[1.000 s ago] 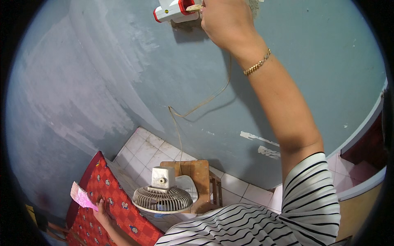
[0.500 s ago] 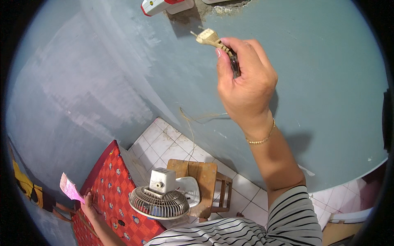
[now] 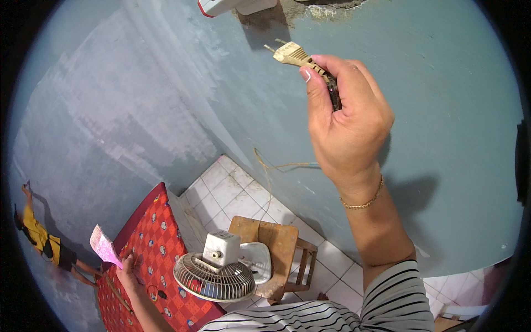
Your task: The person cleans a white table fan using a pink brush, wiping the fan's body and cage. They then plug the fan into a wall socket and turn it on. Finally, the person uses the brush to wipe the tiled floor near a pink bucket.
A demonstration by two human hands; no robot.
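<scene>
My right hand (image 3: 351,113) is raised in front of the blue-grey wall and pinches a cream two-pin power plug (image 3: 292,54) by its ribbed neck. The plug's two metal pins point up and left, apart from the white unit above. Dark wrapping, like tape, covers the cord (image 3: 335,95) where it runs into my palm. Low on the left, my left hand (image 3: 128,271) grips a flat pink-and-white thing (image 3: 105,247) that widens away from my fingers; its kind is unclear. A dusty electric fan (image 3: 215,271) with a round wire cage stands at a wooden stool.
A white unit with a red edge (image 3: 221,5) is on the wall at the top, beside broken plaster. The wooden stool (image 3: 274,243) stands on white floor tiles (image 3: 238,193). A red patterned mattress (image 3: 149,243) lies left of the fan. A person in yellow (image 3: 41,235) stands at the far left wall.
The plug and my right hand sit slightly further right and lower in view. The view has shifted, so more of the person at the far left shows. Both hands keep their hold.
</scene>
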